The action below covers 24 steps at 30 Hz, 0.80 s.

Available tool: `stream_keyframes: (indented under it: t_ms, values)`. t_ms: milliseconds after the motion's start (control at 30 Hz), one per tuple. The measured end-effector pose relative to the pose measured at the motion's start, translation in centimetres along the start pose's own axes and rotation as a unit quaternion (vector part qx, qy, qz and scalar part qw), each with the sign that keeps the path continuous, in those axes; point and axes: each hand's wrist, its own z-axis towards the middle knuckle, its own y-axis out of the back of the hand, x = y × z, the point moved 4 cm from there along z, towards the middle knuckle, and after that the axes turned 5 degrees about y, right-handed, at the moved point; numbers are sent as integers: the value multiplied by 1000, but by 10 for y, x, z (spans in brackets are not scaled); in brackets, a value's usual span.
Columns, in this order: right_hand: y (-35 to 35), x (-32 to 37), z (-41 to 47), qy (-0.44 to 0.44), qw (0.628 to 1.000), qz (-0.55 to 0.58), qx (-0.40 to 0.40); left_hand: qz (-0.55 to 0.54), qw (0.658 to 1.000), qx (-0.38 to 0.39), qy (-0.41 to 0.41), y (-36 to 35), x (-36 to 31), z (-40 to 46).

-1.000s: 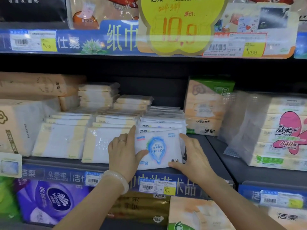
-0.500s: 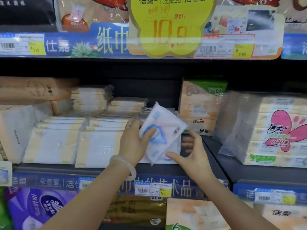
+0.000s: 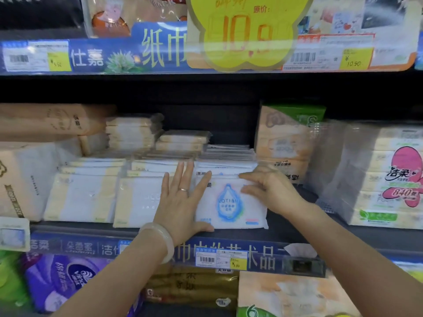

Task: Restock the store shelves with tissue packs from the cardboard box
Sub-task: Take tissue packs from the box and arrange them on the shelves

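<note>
**Pressing a lotion tissue pack onto its stack on the middle shelf**

Lying flat with its fingers spread and straight, the left hand (image 3: 180,202) covers the left edge of a white tissue pack (image 3: 231,203) that has a blue drop printed on its front. Its thumb rests along the lower left corner of the pack, and a ring sits on one finger. A pale bangle (image 3: 160,241) goes round the left wrist.

On the other side, the right hand (image 3: 270,188) holds the upper right corner of the same pack, the fingers bent and pointing to the left over its top edge. If the thumb goes under the pack I cannot tell.

This pack leans at the front of the middle shelf (image 3: 286,234), on top of a stack of similar white packs (image 3: 226,156) which continues behind it. Just beside it on the left stand white and cream tissue packs (image 3: 82,197) in two rows, with more of them piled behind. To the right of the stack is an orange and green tissue bundle (image 3: 283,143), and further right a large clear-wrapped bundle with a pink flower label (image 3: 389,179).

Below the hands, the shelf edge carries a blue strip with a price tag (image 3: 220,259). Above, a big yellow price sign (image 3: 247,30) shows 10.9. A purple tissue pack (image 3: 61,280) lies on the lower shelf at the left.
</note>
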Motion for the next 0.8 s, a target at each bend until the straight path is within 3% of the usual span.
stream_keyframes:
  t_ms: [67,167,233,367,500,567,667,733,800]
  values:
    - [-9,6,-3,17,1000,-21,10,13,999,47,-1,-3,1,4]
    - [-30,11,-19,21,991,-75,105,43,994,101,28,-9,6,8]
    - [-36,13,-19,24,983,-125,134,53,992,104,48,-13,11,9]
    - [-40,16,-5,33,984,-114,134,27,992,101,71,-23,20,15]
    - [-40,14,-4,30,981,-139,132,-35,995,77,44,-22,25,15]
    - [-38,15,-7,35,975,-185,117,-53,998,37,22,-16,34,9]
    - [-32,29,-13,79,964,-254,-3,-12,998,-26,64,-1,67,-7]
    - [-36,43,-14,132,950,-280,-45,4,991,13,130,9,92,-19]
    - [-47,52,-9,179,936,-301,-38,0,981,104,163,13,112,-24]
